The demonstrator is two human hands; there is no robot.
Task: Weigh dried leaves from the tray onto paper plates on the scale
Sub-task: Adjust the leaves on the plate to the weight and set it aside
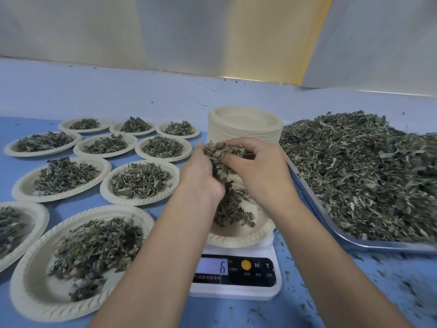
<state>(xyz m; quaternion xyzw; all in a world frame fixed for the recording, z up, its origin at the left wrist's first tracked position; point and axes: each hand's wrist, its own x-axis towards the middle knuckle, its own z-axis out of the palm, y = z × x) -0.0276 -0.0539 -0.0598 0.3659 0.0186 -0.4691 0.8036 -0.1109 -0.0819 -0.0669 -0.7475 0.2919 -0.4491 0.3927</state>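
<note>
Position: both hands are together over the white digital scale point(236, 288), at the near edge of the blue counter point(142, 95).

Grip: my left hand point(201, 172) and right hand point(263, 172) have their fingers point(241, 157) curled round one shared clump of dried grey-green leaves point(218, 153), which is grasped, not let go.

Governing relation: the clump hangs directly above the beige moulded paper plate point(236, 241) on the scale. The plate lies straight below my fingers, so any drop is vertical with no sideways travel. A small heap point(233, 210) already lies in the plate, and the display appears to read 6.

Supply: the shallow steel tray point(331, 223), piled with loose leaves, lies to the right. In my judgement, any top-up falls to my right hand, which is nearer.
</note>
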